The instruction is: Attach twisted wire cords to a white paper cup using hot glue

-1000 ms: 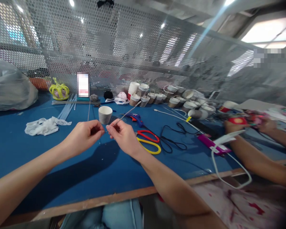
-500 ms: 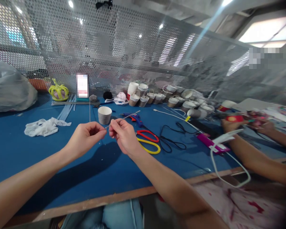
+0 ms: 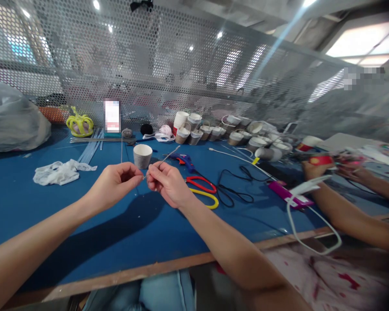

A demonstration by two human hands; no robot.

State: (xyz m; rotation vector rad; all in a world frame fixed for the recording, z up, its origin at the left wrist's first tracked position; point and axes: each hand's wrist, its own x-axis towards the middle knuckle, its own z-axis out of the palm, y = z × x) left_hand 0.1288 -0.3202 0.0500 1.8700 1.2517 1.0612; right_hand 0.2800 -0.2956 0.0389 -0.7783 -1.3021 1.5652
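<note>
Craft workshop: glue gun (image 3: 188, 162), scissors (image 3: 205, 185), grouped small cups (image 3: 235, 138).

Blue table (image 3: 181, 235), wooden front edge (image 3: 129, 275). On it: pale cup (image 3: 142, 156) mid-table; scissors (image 3: 208, 179), red and yellow handles; blue glue gun (image 3: 187, 161) behind; white crumpled cloth (image 3: 56, 173) left; grey yarn ball (image 3: 126, 133), grouped cups (image 3: 194, 136) toward back.

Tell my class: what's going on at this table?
At a blue table, a person's right hand pinches a thin stem that slants upward; the left hand pinches close beside it, with grey yarn leading to it from a ball. A pale cup stands just beyond the hands, and a glue gun lies nearby. At the right, a co-worker's hand holds something red.
</note>
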